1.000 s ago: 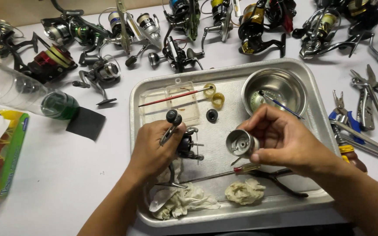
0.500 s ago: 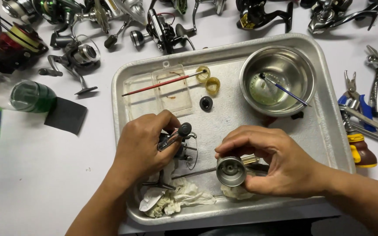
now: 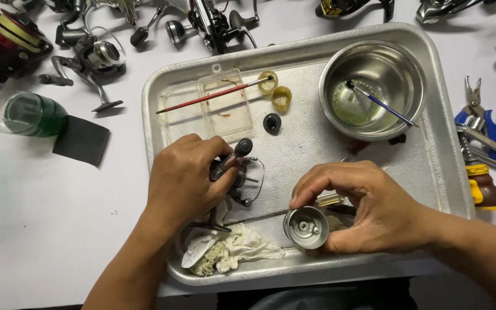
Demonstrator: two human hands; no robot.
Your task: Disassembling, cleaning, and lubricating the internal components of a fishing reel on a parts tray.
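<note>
My left hand grips a dark fishing reel body over the metal tray; its knobbed handle sticks up past my thumb and the wire bail curves out to the right. My right hand holds a round silver spool between thumb and fingers near the tray's front edge, open end facing up. A thin tool with a clear handle lies on the tray partly under my right hand. A crumpled white cloth lies just below my left hand.
In the tray are a steel bowl with a blue brush, a red brush on a clear plastic lid, two yellow rings and a black cap. Several reels line the far side, pliers lie right, a green bottle left.
My right hand has brought the spool down from the tray's middle to its front edge and turned its open end up. The view has shifted, so everything sits further right and lower.
</note>
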